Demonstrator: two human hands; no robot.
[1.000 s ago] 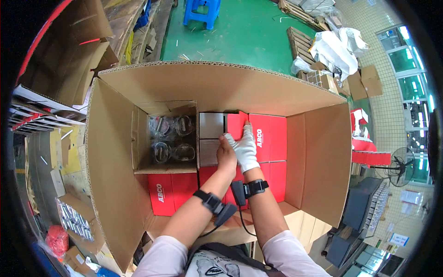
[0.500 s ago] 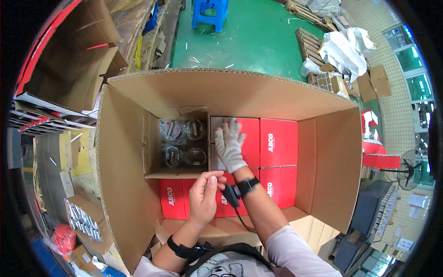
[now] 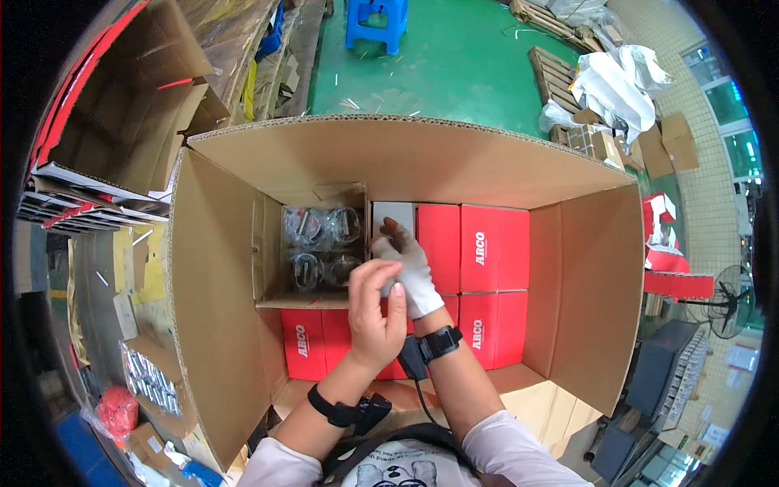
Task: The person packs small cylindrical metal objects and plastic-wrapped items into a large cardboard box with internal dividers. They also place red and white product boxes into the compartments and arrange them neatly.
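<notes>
Below me stands a large open carton (image 3: 576, 284) with red boxes (image 3: 495, 247) packed in it. My right hand (image 3: 408, 268), in a whitish glove with bare fingertips, is over a grey-white box face (image 3: 394, 212) beside the red ones. Its fingers are bent and slightly apart, with nothing visible in them; part of the hand is hidden. In front of it my left hand (image 3: 377, 316) is bare, fingers stretched and thumb apart, holding nothing. Left of both hands, a smaller open carton (image 3: 268, 252) holds several round, clear-wrapped pieces (image 3: 308, 272).
Another open carton (image 3: 122, 122) stands at the far left, above stacked flat cardboard. A small box of metal cylinders (image 3: 150, 377) and a red bag (image 3: 118, 410) lie lower left. Beyond the carton are a blue stool (image 3: 377, 24) and a pallet (image 3: 556, 81). A fan (image 3: 722, 292) stands at right.
My left hand has moved up and right, closer to the gloved hand. My right hand has drawn slightly back, its fingers more bent, uncovering more of the grey-white face. The view has shifted slightly.
</notes>
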